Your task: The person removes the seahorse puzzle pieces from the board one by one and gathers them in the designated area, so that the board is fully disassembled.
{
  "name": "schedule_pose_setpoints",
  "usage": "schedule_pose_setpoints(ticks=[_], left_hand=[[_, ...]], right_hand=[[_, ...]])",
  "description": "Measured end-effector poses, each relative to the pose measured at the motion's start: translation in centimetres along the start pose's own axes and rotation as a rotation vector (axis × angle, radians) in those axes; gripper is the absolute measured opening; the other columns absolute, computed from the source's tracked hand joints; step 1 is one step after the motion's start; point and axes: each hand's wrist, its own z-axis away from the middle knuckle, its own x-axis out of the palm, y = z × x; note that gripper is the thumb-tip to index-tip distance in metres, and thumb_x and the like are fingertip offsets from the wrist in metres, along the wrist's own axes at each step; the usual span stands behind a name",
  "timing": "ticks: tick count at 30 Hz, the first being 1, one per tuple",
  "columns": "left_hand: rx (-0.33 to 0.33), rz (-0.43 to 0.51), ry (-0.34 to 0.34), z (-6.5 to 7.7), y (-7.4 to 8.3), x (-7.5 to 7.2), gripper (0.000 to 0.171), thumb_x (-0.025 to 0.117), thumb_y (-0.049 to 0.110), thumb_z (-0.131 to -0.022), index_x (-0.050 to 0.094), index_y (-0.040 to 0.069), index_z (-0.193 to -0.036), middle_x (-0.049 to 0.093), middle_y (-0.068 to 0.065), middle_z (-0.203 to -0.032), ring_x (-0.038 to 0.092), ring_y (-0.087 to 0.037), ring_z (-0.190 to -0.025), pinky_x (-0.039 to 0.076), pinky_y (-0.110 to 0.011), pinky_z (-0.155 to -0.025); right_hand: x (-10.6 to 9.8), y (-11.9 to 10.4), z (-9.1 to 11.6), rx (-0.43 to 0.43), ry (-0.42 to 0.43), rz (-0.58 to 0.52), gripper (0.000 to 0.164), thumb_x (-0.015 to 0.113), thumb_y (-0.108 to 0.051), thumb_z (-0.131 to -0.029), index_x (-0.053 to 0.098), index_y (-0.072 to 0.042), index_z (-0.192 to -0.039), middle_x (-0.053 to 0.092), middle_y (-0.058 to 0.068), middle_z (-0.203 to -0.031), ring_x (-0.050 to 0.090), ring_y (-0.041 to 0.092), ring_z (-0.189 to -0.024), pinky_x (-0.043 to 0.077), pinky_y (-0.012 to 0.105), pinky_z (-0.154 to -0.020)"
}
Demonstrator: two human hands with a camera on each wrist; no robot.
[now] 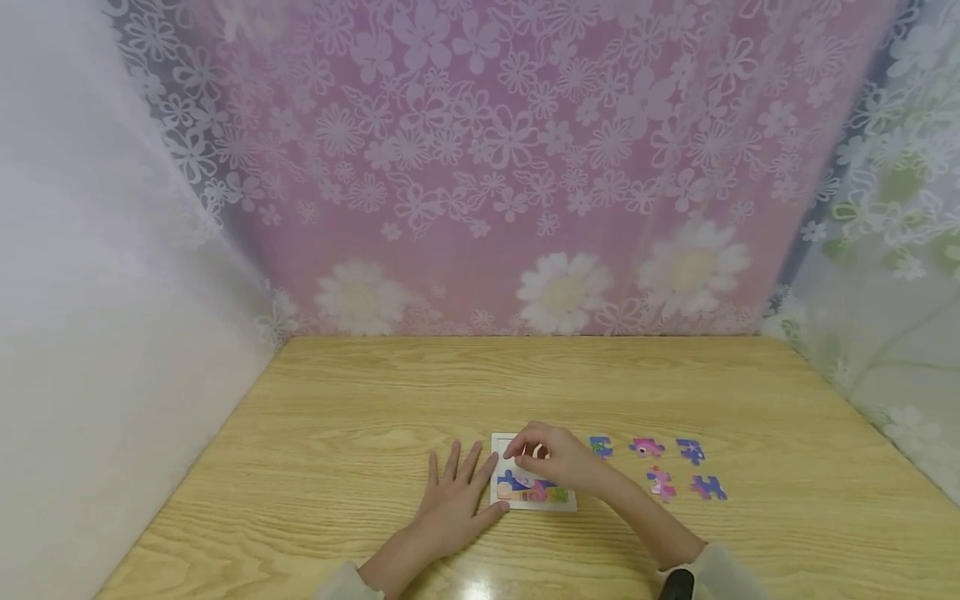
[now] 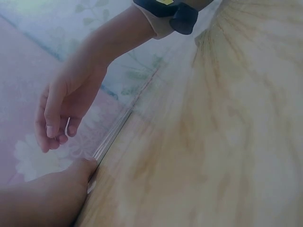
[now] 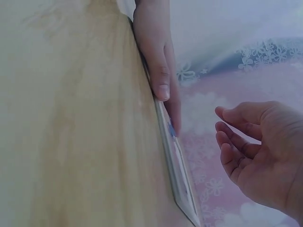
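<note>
A small jigsaw puzzle tray (image 1: 538, 506) with a white frame lies flat on the table; colourful pieces fill its lower part. My left hand (image 1: 450, 507) is spread beside it, fingers straight, with the thumb and index fingertips at the frame's left side. Above the tray hovers my right hand (image 1: 562, 458), fingers loosely bent. In the right wrist view, that right hand (image 3: 265, 156) has nothing between thumb and fingers, and the tray (image 3: 173, 158) appears edge-on by the left thumb. The right hand covers much of the tray's upper right.
Several loose puzzle pieces lie right of the tray: a blue-green one (image 1: 600, 447), a pink fish one (image 1: 647, 448), a purple starfish one (image 1: 691, 451), a pink one (image 1: 661, 483) and a blue-pink one (image 1: 708, 487). A floral curtain (image 1: 480, 167) hangs behind the wooden table (image 1: 337, 400).
</note>
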Motion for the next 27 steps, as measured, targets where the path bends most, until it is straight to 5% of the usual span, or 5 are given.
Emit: schedule_pose_setpoints(ticks=[27], left_hand=[[0.007, -0.003, 0.002, 0.0, -0.3, 0.3, 0.071, 0.024, 0.06, -0.093, 0.028, 0.012, -0.145, 0.018, -0.018, -0.148, 0.005, -0.044, -0.133, 0.0, -0.066, -0.097]], right_hand=[[2.2, 3.3, 0.7, 0.114, -0.079, -0.023, 0.022, 0.064, -0.009, -0.086, 0.061, -0.005, -0.107, 0.051, 0.001, -0.089, 0.049, 0.011, -0.073, 0.046, 0.024, -0.062]])
